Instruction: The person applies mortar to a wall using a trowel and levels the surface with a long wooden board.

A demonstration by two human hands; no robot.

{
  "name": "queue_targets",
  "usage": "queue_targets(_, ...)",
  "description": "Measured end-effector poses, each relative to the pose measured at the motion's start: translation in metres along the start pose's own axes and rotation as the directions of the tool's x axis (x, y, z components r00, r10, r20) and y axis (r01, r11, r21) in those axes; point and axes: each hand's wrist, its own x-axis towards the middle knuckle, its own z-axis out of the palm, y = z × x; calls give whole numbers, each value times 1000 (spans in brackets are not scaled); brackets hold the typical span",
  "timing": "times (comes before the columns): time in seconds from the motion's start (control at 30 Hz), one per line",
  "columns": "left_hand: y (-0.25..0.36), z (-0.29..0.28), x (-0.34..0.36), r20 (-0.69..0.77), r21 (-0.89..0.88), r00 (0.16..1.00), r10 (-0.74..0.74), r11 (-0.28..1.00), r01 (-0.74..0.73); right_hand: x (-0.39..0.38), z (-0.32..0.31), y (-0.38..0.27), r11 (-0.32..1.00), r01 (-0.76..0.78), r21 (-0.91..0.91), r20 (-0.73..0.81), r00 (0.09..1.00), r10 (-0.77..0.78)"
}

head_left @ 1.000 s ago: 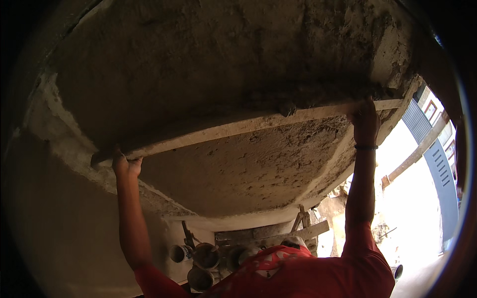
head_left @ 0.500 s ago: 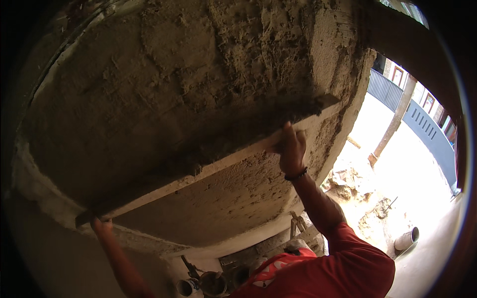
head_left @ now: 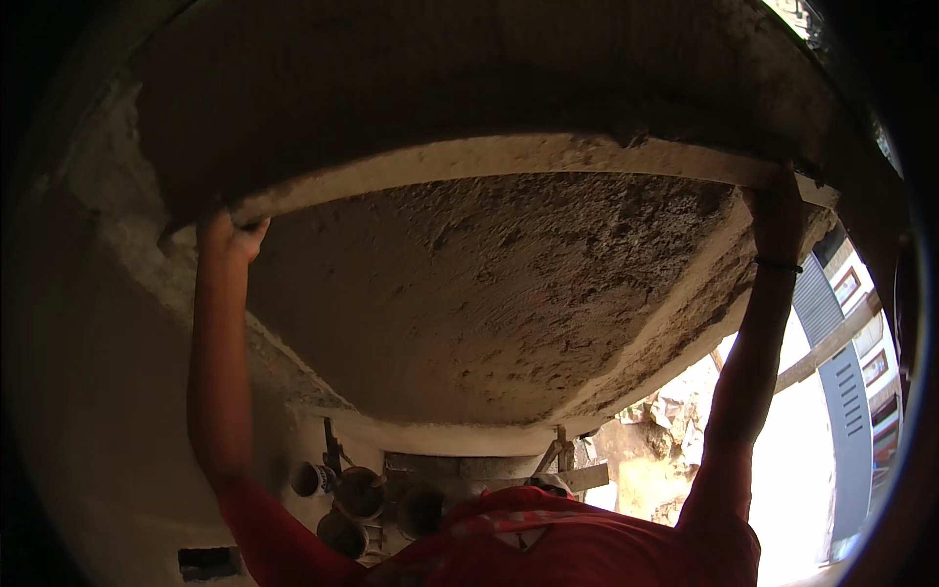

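Observation:
A long straight board, bowed in the fisheye view, lies across the rough plastered surface with dark clumps along its upper edge. My left hand is closed on the board near its left end, thumb toward the middle. My right hand grips the board near its other end, in shadow with its fingers partly hidden. Below the board the plaster is pitted and coarser toward the right, bordered by a paler raised band.
Several buckets stand at the bottom centre among wooden pieces. A smooth plastered wall fills the left side. A bright opening at right shows rubble, a leaning pole and a blue panel.
The board was slanted half a second ago and now lies level across the view, higher in the picture. Both my hands appear higher, my right hand much farther right.

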Motion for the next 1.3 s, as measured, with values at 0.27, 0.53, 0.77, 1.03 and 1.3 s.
queue_targets(0.27, -2, -7, 4, 36, 22, 998, -45, 999, 44, -15, 4, -1, 963, 9, 270, 92, 995, -35)
queue_targets(0.53, -35, -119, 96, -5, 41, 999, -45, 998, 45, -166, 51, -64, 679, -453, 578, 395, 883, 252)
queue_targets(0.77, -72, -168, 120, -71, 47, 997, -30, 998, 34, -241, 95, -81, -222, -636, 739, 644, 571, 510)
queue_targets(1.03, -4, -83, 80, -3, 78, 985, 174, 982, -173, -158, 66, -44, 970, -110, 216, 122, 989, 85)
queue_targets(1.3, 43, 10, 35, 109, 79, 983, 148, 984, -157, -22, 16, 17, 970, 228, -89, -6, 973, -229)
